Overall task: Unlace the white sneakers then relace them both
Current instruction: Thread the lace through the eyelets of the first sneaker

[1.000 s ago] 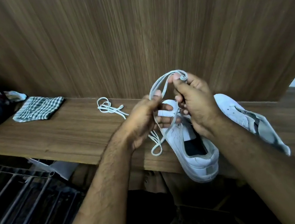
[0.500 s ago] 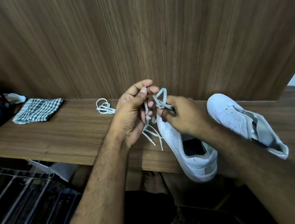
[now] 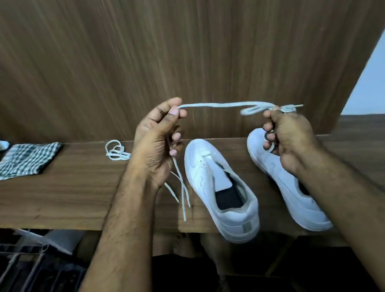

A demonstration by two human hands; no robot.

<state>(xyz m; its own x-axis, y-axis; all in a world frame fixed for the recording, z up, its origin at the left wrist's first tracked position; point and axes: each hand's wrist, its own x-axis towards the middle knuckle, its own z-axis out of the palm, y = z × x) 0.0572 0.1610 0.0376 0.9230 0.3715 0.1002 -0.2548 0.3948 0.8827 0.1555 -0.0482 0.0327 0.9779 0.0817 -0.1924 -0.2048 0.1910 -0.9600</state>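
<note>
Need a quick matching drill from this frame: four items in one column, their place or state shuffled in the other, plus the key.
Items:
1. lace
2. spare lace
3. checked cloth
4. middle sneaker

Places or states:
A. folded at the left end of the shelf
B. stretched in the air between left hand and right hand
C. heel overhanging the shelf's front edge
D. bunched loose on the shelf near the wall

Pairs: 1-B, 2-D, 3-A, 4-C

Two white sneakers (image 3: 222, 187) (image 3: 276, 172) unlaced, side by side on the shelf, one lace (image 3: 220, 105) stretched above, another (image 3: 116, 152) bunched left.
</note>
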